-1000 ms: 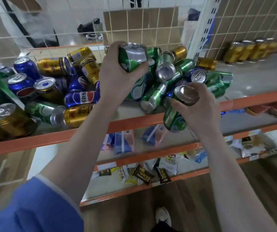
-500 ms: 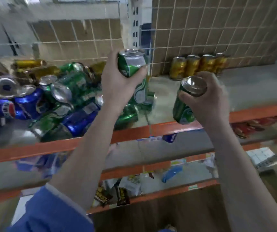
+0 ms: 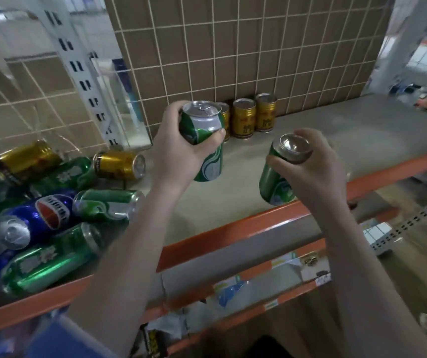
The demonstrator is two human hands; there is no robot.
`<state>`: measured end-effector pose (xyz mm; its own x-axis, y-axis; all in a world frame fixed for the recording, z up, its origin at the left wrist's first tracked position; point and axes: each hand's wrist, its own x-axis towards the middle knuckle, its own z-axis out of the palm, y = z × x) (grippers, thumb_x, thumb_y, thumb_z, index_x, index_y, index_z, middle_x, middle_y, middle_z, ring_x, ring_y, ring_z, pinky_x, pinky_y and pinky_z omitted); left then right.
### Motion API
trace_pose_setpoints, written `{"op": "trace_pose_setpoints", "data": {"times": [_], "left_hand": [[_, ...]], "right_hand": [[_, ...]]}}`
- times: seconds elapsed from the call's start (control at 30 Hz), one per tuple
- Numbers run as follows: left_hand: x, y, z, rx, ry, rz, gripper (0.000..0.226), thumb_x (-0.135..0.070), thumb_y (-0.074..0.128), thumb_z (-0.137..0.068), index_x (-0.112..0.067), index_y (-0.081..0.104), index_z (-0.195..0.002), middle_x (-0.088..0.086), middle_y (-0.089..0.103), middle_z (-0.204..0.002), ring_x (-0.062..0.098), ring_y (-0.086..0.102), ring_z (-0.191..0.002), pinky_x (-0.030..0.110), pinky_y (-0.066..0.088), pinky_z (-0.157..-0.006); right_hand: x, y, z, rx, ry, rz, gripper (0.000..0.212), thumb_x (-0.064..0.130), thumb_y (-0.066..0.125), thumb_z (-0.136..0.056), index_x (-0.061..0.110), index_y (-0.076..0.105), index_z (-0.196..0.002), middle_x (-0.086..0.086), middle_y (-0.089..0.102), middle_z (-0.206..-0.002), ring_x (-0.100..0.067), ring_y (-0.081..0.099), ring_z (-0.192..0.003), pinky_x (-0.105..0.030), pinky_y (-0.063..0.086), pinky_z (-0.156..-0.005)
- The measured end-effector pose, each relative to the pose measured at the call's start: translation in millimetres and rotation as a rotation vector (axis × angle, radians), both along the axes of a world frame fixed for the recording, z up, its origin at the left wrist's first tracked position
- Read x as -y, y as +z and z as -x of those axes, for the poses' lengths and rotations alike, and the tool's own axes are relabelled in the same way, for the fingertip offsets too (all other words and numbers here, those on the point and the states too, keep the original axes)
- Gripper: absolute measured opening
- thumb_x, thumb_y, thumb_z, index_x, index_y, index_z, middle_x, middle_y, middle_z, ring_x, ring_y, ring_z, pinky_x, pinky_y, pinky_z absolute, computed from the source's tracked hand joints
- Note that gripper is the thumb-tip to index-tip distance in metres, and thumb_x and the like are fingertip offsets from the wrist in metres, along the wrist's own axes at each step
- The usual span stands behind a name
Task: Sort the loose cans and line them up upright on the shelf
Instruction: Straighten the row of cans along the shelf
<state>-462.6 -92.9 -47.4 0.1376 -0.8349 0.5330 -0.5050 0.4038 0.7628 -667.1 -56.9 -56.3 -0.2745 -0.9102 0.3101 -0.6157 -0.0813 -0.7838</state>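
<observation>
My left hand (image 3: 178,153) grips a green can (image 3: 202,122) with its pull-tab top facing up. A second green can (image 3: 208,164) hangs just below it in the same hand. A third green can (image 3: 275,180) sits in the grip of my right hand (image 3: 315,174), tilted, its hollow base up. Both hands hover above the grey shelf (image 3: 318,148), in front of a short row of upright gold cans (image 3: 244,121) at the tiled back wall. Loose green, blue and gold cans lie in a pile (image 3: 52,202) at the left.
An orange rail (image 3: 233,229) edges the shelf front. A white slotted upright (image 3: 83,81) and a clear divider (image 3: 127,109) stand between the pile and the gold row. Lower shelves hold small packets (image 3: 227,290). A wire grid backs the shelf.
Both hands have carried their green cans to the right, away from the pile and over the bare shelf by the gold row. The grips are unchanged.
</observation>
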Motion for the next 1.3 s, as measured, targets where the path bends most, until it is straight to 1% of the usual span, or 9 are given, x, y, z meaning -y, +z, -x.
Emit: {"op": "trace_pose_setpoints", "data": {"times": [0.17, 0.3, 0.4, 0.53, 0.63, 0.73, 0.9, 1.1, 1.3], "left_hand": [[37.7, -10.9, 61.2, 0.033, 0.012, -0.023, 0.055, -0.037, 0.078, -0.071, -0.021, 0.049, -0.116, -0.016, 0.055, -0.103, -0.007, 0.055, -0.089, 0.003, 0.041, -0.073], [77.1, -22.2, 124.8, 0.022, 0.092, -0.002, 0.062, -0.045, 0.074, -0.068, -0.018, 0.050, -0.118, -0.016, 0.055, -0.107, 0.002, 0.055, -0.100, 0.017, 0.048, -0.085], [105.1, -29.2, 180.5, -0.049, 0.179, -0.019, 0.061, -0.036, 0.076, -0.073, -0.016, 0.049, -0.123, -0.012, 0.056, -0.111, 0.006, 0.056, -0.106, 0.026, 0.051, -0.089], [138.5, -25.6, 247.9, -0.130, 0.284, -0.046, 0.058, -0.030, 0.079, -0.072, -0.017, 0.050, -0.121, -0.023, 0.054, -0.103, 0.000, 0.057, -0.098, 0.013, 0.048, -0.081], [159.8, -20.5, 278.4, -0.113, 0.315, -0.064, 0.059, -0.034, 0.079, -0.071, -0.022, 0.049, -0.120, -0.021, 0.054, -0.105, 0.003, 0.057, -0.101, 0.019, 0.050, -0.083], [172.8, -19.1, 296.9, -0.068, 0.340, -0.077, 0.061, -0.036, 0.078, -0.071, -0.022, 0.048, -0.122, -0.014, 0.055, -0.107, 0.006, 0.056, -0.103, 0.023, 0.051, -0.084], [184.5, -23.1, 313.6, -0.029, 0.389, -0.098, 0.063, -0.033, 0.079, -0.071, -0.019, 0.048, -0.124, -0.019, 0.051, -0.105, -0.001, 0.051, -0.099, 0.010, 0.045, -0.082], [192.0, -40.4, 319.8, -0.016, 0.397, -0.141, 0.068, -0.034, 0.082, -0.068, -0.021, 0.048, -0.125, -0.007, 0.058, -0.117, 0.010, 0.056, -0.108, 0.035, 0.051, -0.090], [188.8, -56.9, 315.8, -0.029, 0.417, -0.164, 0.066, -0.033, 0.084, -0.065, -0.025, 0.049, -0.121, -0.013, 0.057, -0.113, 0.008, 0.055, -0.108, 0.037, 0.051, -0.090]], "right_hand": [[47.3, -2.9, 63.7, 0.009, -0.017, -0.034, 0.060, 0.035, 0.075, -0.071, 0.023, 0.049, -0.124, 0.006, 0.048, -0.103, -0.017, 0.049, -0.101, -0.026, 0.034, -0.078], [100.3, -12.1, 131.3, -0.025, 0.025, -0.036, 0.062, 0.039, 0.077, -0.068, 0.027, 0.051, -0.122, 0.001, 0.054, -0.110, -0.019, 0.052, -0.100, -0.026, 0.035, -0.081], [141.3, -13.3, 184.8, -0.063, 0.130, -0.068, 0.060, 0.040, 0.077, -0.068, 0.032, 0.049, -0.121, 0.006, 0.049, -0.106, -0.011, 0.045, -0.092, -0.024, 0.032, -0.079], [181.2, -11.7, 244.1, -0.099, 0.253, -0.109, 0.063, 0.038, 0.077, -0.067, 0.032, 0.049, -0.123, 0.004, 0.053, -0.110, -0.009, 0.044, -0.090, -0.022, 0.032, -0.077], [201.8, -15.3, 271.7, -0.104, 0.302, -0.102, 0.064, 0.037, 0.078, -0.065, 0.031, 0.051, -0.122, 0.001, 0.056, -0.113, -0.007, 0.042, -0.089, -0.019, 0.030, -0.075], [213.9, -21.4, 289.0, -0.094, 0.349, -0.126, 0.068, 0.039, 0.078, -0.065, 0.033, 0.048, -0.125, 0.002, 0.054, -0.118, -0.010, 0.047, -0.095, -0.021, 0.032, -0.080], [226.9, -23.2, 302.6, -0.108, 0.411, -0.125, 0.069, 0.039, 0.079, -0.066, 0.031, 0.049, -0.127, 0.001, 0.054, -0.119, -0.014, 0.049, -0.101, -0.023, 0.033, -0.079], [239.1, -20.0, 306.9, -0.096, 0.396, -0.069, 0.063, 0.039, 0.080, -0.063, 0.028, 0.054, -0.120, 0.002, 0.058, -0.112, -0.016, 0.053, -0.099, -0.023, 0.035, -0.077], [262.4, -15.9, 303.8, -0.133, 0.439, -0.078, 0.064, 0.038, 0.080, -0.065, 0.027, 0.053, -0.122, 0.002, 0.059, -0.113, -0.017, 0.054, -0.101, -0.024, 0.037, -0.080]]}}
